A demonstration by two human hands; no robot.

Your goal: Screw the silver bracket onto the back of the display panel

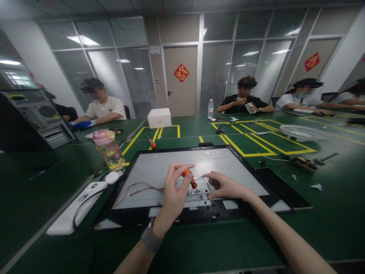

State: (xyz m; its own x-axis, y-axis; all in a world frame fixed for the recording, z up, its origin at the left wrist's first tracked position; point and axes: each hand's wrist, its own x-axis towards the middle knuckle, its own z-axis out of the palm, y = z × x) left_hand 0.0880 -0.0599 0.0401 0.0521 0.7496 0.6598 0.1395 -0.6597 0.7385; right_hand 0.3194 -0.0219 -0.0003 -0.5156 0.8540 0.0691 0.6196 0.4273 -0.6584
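A flat monitor panel (159, 161) lies face down on the green table, its grey metal back up inside a black frame. My left hand (172, 196) grips a small orange-handled screwdriver (190, 178), tip down on a small circuit board (196, 191) near the panel's lower middle. My right hand (224, 185) rests on the panel just right of that board, fingers pressing on a metal cover. Thin coloured wires (137, 188) run left from the board.
A pink-lidded bottle (109, 149) stands at the panel's left, with a white earbud case (111, 177) and a white stand part (74, 208). A computer case (31, 118) sits far left. Several people sit across the table, near a white box (159, 117) and a water bottle (210, 109).
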